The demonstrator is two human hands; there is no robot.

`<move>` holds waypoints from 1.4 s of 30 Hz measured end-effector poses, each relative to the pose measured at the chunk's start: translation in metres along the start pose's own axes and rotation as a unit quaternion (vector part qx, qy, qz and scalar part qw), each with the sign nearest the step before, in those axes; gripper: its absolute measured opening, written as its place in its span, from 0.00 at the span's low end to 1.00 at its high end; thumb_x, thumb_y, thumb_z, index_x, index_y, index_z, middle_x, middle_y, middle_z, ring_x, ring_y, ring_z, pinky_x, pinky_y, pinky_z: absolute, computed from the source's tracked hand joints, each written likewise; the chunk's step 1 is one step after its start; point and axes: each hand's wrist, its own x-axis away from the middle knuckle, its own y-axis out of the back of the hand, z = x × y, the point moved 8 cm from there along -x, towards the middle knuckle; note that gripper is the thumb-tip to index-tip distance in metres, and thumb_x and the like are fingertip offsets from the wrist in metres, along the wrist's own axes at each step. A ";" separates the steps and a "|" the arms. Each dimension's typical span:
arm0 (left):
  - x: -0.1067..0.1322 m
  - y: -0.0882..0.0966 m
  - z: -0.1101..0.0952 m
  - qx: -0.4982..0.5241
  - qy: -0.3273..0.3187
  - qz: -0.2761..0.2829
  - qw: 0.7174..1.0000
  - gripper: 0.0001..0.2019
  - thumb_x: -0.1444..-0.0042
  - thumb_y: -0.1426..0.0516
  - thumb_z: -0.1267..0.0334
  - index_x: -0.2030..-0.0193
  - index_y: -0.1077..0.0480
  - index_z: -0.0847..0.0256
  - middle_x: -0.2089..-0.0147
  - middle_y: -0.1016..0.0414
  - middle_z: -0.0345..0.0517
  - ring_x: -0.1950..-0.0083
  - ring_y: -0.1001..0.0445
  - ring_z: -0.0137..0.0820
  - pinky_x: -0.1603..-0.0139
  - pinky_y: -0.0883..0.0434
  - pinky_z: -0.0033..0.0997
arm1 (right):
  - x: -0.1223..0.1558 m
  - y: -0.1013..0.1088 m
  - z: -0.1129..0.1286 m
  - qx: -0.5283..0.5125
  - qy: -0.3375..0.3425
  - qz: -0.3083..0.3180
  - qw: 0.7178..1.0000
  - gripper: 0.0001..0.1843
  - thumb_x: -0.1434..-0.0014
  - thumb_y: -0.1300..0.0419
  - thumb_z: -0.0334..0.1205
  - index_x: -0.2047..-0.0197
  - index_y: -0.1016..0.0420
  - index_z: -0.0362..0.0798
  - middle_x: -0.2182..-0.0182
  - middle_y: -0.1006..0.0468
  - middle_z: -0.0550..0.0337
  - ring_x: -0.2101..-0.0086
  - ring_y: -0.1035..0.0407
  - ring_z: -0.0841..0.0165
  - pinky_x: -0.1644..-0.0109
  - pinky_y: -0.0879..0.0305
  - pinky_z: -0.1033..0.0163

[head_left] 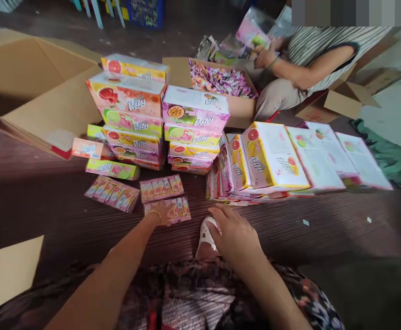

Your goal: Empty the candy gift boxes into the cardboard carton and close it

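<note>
My left hand [163, 213], with a bangle at the wrist, is over a flat clear-wrapped pack of small packets [181, 209] on the floor. Its fingers blur into the pack, so I cannot tell whether they grip it. A matching pack [162, 188] lies just beyond, and another pack [112, 193] sits further left. My right hand [236, 229] hovers above my white shoe [207, 231], fingers stretched and thumb apart, holding nothing. In front of my hands stand two stacks of colourful fruit-print boxes, the left stack [128, 103] and the right stack [196, 112].
More boxes [272, 158] stand in a row at the right. A large open carton [49, 105] is at the left. Behind the stacks, a person [310, 68] sits handling a printed bag [253, 30] beside a carton of small wrapped packets [221, 80]. Green cloth [389, 151] lies far right.
</note>
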 end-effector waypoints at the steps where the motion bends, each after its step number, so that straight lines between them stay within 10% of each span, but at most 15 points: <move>1: -0.009 -0.019 0.003 -0.020 0.001 0.010 1.000 0.55 0.63 0.28 0.59 0.28 0.47 0.51 0.26 0.54 0.67 0.28 0.53 0.65 0.34 0.50 0.68 | -0.009 -0.013 -0.001 0.005 -0.016 0.046 0.999 0.20 0.34 0.47 0.38 0.40 0.29 0.47 0.39 0.30 0.49 0.45 0.30 0.55 0.44 0.30 0.50; 7: -0.020 -0.072 0.001 -0.147 -0.017 -0.078 0.986 0.48 0.49 0.34 0.61 0.26 0.56 0.45 0.26 0.55 0.67 0.26 0.58 0.61 0.32 0.50 0.58 | -0.014 -0.054 0.022 -0.052 0.032 0.204 0.977 0.25 0.34 0.47 0.41 0.35 0.34 0.53 0.35 0.35 0.52 0.42 0.32 0.55 0.42 0.30 0.48; 11: -0.023 -0.070 0.004 -0.146 -0.035 -0.097 0.984 0.46 0.49 0.34 0.61 0.28 0.53 0.38 0.28 0.49 0.64 0.29 0.49 0.62 0.36 0.45 0.59 | -0.013 -0.051 0.015 -0.041 0.005 0.184 0.982 0.25 0.34 0.48 0.41 0.34 0.35 0.52 0.36 0.34 0.51 0.42 0.33 0.54 0.42 0.31 0.46; 18: -0.031 -0.059 0.019 -0.135 0.020 -0.117 0.984 0.51 0.54 0.31 0.60 0.28 0.54 0.36 0.23 0.63 0.57 0.26 0.70 0.68 0.34 0.52 0.66 | -0.005 -0.056 0.008 -0.066 0.027 0.169 0.983 0.24 0.34 0.48 0.41 0.35 0.34 0.53 0.38 0.31 0.51 0.45 0.30 0.55 0.45 0.29 0.48; 26: -0.007 -0.076 0.000 -0.108 0.037 -0.071 0.991 0.48 0.53 0.34 0.57 0.27 0.53 0.40 0.26 0.57 0.64 0.29 0.54 0.69 0.40 0.42 0.63 | -0.006 -0.044 0.005 -0.093 0.004 0.166 0.982 0.24 0.34 0.48 0.42 0.35 0.34 0.52 0.38 0.31 0.49 0.46 0.30 0.53 0.46 0.30 0.45; 32: -0.010 -0.050 -0.003 0.079 0.068 -0.025 0.994 0.52 0.57 0.34 0.60 0.26 0.52 0.51 0.32 0.43 0.68 0.33 0.44 0.65 0.39 0.39 0.61 | -0.003 -0.038 -0.006 -0.080 -0.013 0.147 0.986 0.20 0.33 0.49 0.40 0.39 0.31 0.49 0.46 0.26 0.45 0.50 0.27 0.54 0.51 0.28 0.48; 36: 0.001 -0.007 -0.024 0.171 0.019 0.004 0.985 0.43 0.51 0.39 0.51 0.28 0.46 0.53 0.40 0.28 0.51 0.44 0.28 0.46 0.44 0.30 0.44 | -0.009 -0.027 -0.013 -0.060 -0.043 0.128 0.989 0.19 0.32 0.54 0.33 0.43 0.30 0.43 0.52 0.23 0.44 0.54 0.25 0.54 0.55 0.28 0.49; 42: 0.075 0.084 -0.062 0.502 -0.075 -0.028 0.861 0.52 0.63 0.35 0.49 0.29 0.46 0.61 0.45 0.24 0.52 0.52 0.24 0.43 0.54 0.26 0.39 | -0.017 -0.009 -0.010 -0.180 -0.097 -0.009 0.979 0.36 0.33 0.48 0.45 0.31 0.49 0.30 0.44 0.29 0.32 0.46 0.31 0.50 0.44 0.33 0.47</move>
